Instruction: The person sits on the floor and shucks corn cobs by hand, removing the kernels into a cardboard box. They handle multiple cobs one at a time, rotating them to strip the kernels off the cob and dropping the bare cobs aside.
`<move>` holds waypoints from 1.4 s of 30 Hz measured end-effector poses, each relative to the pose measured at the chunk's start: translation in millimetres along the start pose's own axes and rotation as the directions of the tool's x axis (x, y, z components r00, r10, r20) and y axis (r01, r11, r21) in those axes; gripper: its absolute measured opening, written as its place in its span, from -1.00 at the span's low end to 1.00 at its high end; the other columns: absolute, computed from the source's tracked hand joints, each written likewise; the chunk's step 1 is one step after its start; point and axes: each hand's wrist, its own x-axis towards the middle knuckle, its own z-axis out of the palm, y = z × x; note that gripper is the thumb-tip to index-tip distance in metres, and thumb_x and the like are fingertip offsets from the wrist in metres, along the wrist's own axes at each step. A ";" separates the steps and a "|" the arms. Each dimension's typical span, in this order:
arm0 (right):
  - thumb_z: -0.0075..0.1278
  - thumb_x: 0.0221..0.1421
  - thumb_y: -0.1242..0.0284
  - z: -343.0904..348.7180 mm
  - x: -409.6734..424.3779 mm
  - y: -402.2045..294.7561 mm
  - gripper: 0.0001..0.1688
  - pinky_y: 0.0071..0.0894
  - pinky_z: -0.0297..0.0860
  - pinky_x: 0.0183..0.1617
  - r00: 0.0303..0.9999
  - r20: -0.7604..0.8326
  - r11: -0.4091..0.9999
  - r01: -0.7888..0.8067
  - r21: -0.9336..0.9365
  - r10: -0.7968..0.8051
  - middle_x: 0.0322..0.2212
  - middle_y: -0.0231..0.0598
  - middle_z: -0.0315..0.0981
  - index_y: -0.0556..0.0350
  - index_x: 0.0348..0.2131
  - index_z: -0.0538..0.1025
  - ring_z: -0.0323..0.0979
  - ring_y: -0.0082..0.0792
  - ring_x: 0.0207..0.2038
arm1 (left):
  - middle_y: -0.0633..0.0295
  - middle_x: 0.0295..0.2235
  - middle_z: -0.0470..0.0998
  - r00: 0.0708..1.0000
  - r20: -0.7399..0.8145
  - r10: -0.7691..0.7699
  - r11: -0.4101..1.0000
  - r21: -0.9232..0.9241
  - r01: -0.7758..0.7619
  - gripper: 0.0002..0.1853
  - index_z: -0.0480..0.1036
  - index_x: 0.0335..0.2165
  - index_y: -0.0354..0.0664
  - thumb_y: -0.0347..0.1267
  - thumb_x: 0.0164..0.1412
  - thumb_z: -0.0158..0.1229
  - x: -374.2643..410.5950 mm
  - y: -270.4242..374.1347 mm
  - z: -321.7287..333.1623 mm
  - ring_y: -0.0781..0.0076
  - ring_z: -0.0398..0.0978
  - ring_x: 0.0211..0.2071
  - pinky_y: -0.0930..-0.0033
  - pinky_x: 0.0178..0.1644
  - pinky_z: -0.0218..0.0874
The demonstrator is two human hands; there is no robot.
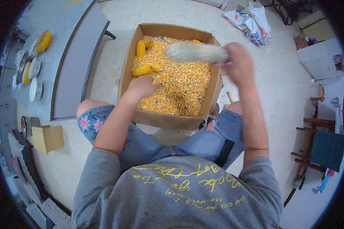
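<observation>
A cardboard box (176, 121) full of loose yellow corn kernels (183, 80) stands between my knees. My left hand (142, 87) reaches over its left side, low against the kernels; whether its fingers hold anything is hidden. Just beyond that hand lie corn cobs still bearing kernels, including a bent-looking pair (142, 70) and an upright-lying cob (140, 49) by the left wall. My right hand (239, 64), at the box's right rim, grips one end of a pale, elongated object (196, 53). Motion blurs this object, so its kind is unclear. It extends leftward above the kernels.
At left is a grey table (71, 37) with several bowls, among them a yellow bowl (46, 40) of small brown pieces. A white printed sack (250, 24) lies on the floor at upper right. A yellow carton (47, 138) sits at lower left, and a dark-seated stool (328, 150) at right.
</observation>
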 end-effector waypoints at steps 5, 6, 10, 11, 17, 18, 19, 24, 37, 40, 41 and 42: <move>-0.13 -0.04 0.31 -43.6 -76.9 138.1 -0.56 -0.28 0.24 -0.25 0.875 -0.167 0.848 -0.483 -0.219 0.455 -0.25 -0.06 0.30 0.12 -0.15 0.22 0.34 -0.11 -0.29 | -0.01 -0.23 0.35 0.991 -0.104 -0.085 0.994 -0.077 0.077 -0.47 0.31 -0.22 -0.28 -0.07 -0.05 -0.13 -14.6 -46.0 0.0 0.14 0.31 -0.18 0.27 -0.11 0.11; -0.17 -0.02 0.30 -49.7 -106.8 158.5 -0.55 -0.28 0.24 -0.24 0.843 -0.141 0.809 -0.537 -0.238 0.518 -0.24 -0.05 0.29 0.12 -0.14 0.22 0.33 -0.11 -0.27 | -0.01 -0.22 0.35 0.989 -0.098 -0.113 0.991 -0.086 0.104 -0.47 0.30 -0.21 -0.28 -0.07 -0.05 -0.13 -19.5 -47.7 -8.8 0.14 0.30 -0.17 0.27 -0.10 0.10; -0.20 -0.01 0.23 -17.7 -224.4 211.2 -0.46 -0.21 0.17 -0.13 0.640 0.139 0.641 -0.680 -0.356 0.756 -0.22 0.13 0.23 0.25 -0.11 0.20 0.21 -0.03 -0.14 | -0.01 -0.19 0.33 0.972 -0.088 -0.220 0.975 -0.032 0.218 -0.45 0.26 -0.15 -0.21 -0.06 -0.05 -0.10 -39.2 -56.2 -32.8 0.15 0.29 -0.15 0.26 -0.10 0.10; -0.20 -0.01 0.21 -3.6 -254.0 222.1 -0.43 -0.19 0.14 -0.09 0.569 0.253 0.619 -0.664 -0.419 0.782 -0.21 0.18 0.21 0.29 -0.11 0.20 0.17 0.00 -0.11 | 0.00 -0.20 0.34 0.973 -0.089 -0.212 0.977 -0.007 0.212 -0.46 0.26 -0.15 -0.21 -0.07 -0.04 -0.10 -40.9 -59.6 -30.7 0.14 0.29 -0.15 0.26 -0.11 0.11; -0.20 -0.01 0.20 44.2 -258.2 253.7 -0.45 -0.26 0.11 -0.04 0.613 0.344 0.696 -0.682 -0.225 0.712 -0.21 0.09 0.23 0.31 -0.16 0.26 0.18 -0.06 -0.10 | 0.02 -0.27 0.38 0.994 0.022 -0.111 0.987 0.117 0.108 -0.55 0.28 -0.19 -0.19 -0.12 0.00 -0.11 -40.7 -49.0 -40.0 0.09 0.31 -0.21 0.22 -0.14 0.12; -0.19 -0.01 0.22 45.1 -221.1 243.0 -0.49 -0.28 0.12 -0.04 0.662 0.355 0.746 -0.636 -0.199 0.660 -0.21 0.07 0.24 0.30 -0.17 0.28 0.19 -0.08 -0.11 | 0.01 -0.28 0.38 0.996 -0.006 -0.088 0.987 0.131 0.088 -0.56 0.28 -0.20 -0.18 -0.13 0.00 -0.12 -39.1 -43.7 -41.0 0.09 0.31 -0.22 0.21 -0.14 0.13; -0.18 -0.01 0.25 44.8 -179.1 229.3 -0.52 -0.30 0.13 -0.05 0.707 0.357 0.788 -0.588 -0.182 0.610 -0.21 0.05 0.25 0.28 -0.18 0.29 0.20 -0.11 -0.11 | 0.01 -0.29 0.38 0.998 -0.037 -0.052 0.988 0.144 0.057 -0.57 0.29 -0.20 -0.17 -0.13 0.00 -0.12 -32.6 -40.7 -39.5 0.08 0.32 -0.23 0.21 -0.15 0.13; -0.14 -0.05 0.33 99.3 -19.0 134.2 -0.64 -0.35 0.23 -0.17 0.844 0.475 0.942 -0.324 0.081 0.250 -0.30 -0.08 0.32 0.15 -0.24 0.34 0.31 -0.18 -0.24 | -0.01 -0.38 0.41 0.988 -0.137 0.069 0.998 0.011 -0.068 -0.61 0.33 -0.35 -0.25 -0.13 -0.01 -0.12 -14.1 -53.4 -20.9 0.08 0.35 -0.30 0.18 -0.23 0.15; -0.24 -0.17 0.56 347.6 -17.3 -135.6 -0.66 -0.32 0.20 -0.10 0.606 0.731 0.950 0.201 0.240 -0.313 -0.21 -0.03 0.20 0.28 -0.27 0.31 0.20 -0.14 -0.15 | 0.01 -0.52 0.41 0.984 -0.163 0.066 0.997 -0.019 -0.070 -0.67 0.31 -0.45 -0.30 -0.20 -0.05 -0.04 -48.4 -112.5 -11.3 0.08 0.37 -0.41 0.19 -0.33 0.18; -0.16 -0.20 0.52 372.8 -21.9 -129.9 -0.65 -0.33 0.17 -0.08 0.740 0.626 0.969 0.164 0.187 -0.246 -0.21 -0.07 0.19 0.28 -0.29 0.31 0.17 -0.19 -0.14 | 0.01 -0.55 0.40 0.976 -0.214 0.046 0.998 -0.032 -0.054 -0.69 0.31 -0.48 -0.29 -0.21 -0.06 -0.02 -56.4 -116.4 -12.6 0.11 0.38 -0.43 0.21 -0.35 0.19; -0.12 -0.20 0.49 380.7 -24.1 -127.2 -0.64 -0.33 0.16 -0.08 0.767 0.584 0.964 0.223 0.146 -0.266 -0.22 -0.10 0.20 0.26 -0.30 0.31 0.17 -0.21 -0.15 | 0.02 -0.55 0.40 0.977 -0.208 0.047 0.997 -0.049 -0.058 -0.70 0.30 -0.49 -0.29 -0.22 -0.06 -0.02 -57.0 -115.7 -13.2 0.12 0.38 -0.44 0.21 -0.35 0.19; -0.08 -0.21 0.46 379.5 -20.1 -130.0 -0.63 -0.33 0.15 -0.07 0.791 0.538 0.955 0.279 0.104 -0.290 -0.23 -0.12 0.22 0.24 -0.30 0.32 0.18 -0.23 -0.16 | 0.03 -0.56 0.41 0.978 -0.204 0.045 0.996 -0.062 -0.059 -0.70 0.30 -0.50 -0.28 -0.22 -0.07 -0.01 -58.3 -114.5 -14.2 0.12 0.38 -0.44 0.22 -0.36 0.19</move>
